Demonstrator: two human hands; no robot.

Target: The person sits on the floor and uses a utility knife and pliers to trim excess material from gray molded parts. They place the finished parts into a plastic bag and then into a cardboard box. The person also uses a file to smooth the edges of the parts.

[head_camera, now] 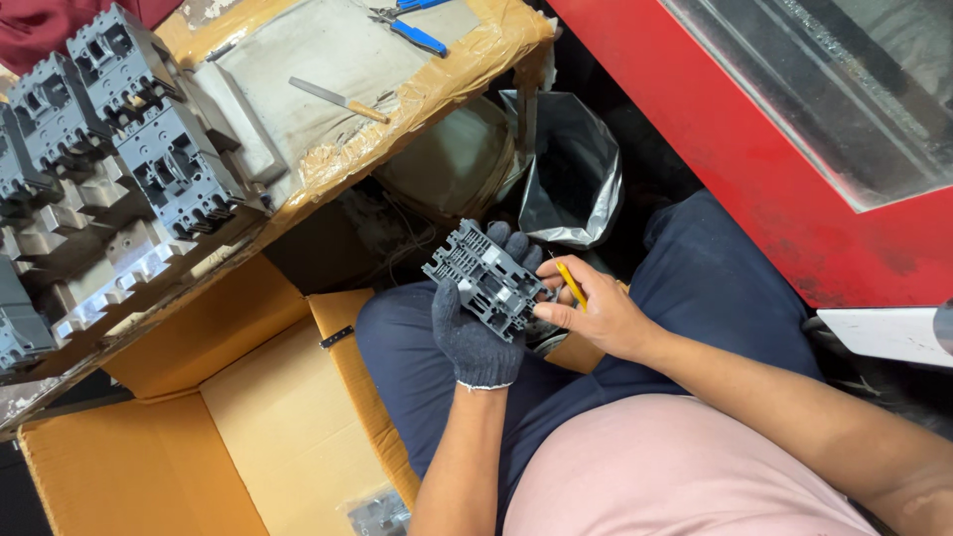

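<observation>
My left hand (478, 337), in a dark knit glove, holds a grey moulded plastic breaker housing (488, 278) over my lap. Bare, my right hand (596, 313) grips a thin yellow-handled tool (571, 284) and presses its tip against the right side of the housing. Both hands sit above my dark blue trousers, close together at the middle of the view.
A taped cardboard-topped bench (427, 84) at upper left carries several grey breaker housings (149, 139), a file (338, 99) and blue-handled pliers (412, 30). An open cardboard box (228, 427) lies lower left. A red machine panel (774, 149) stands right; a grey plastic bag (571, 174) hangs behind.
</observation>
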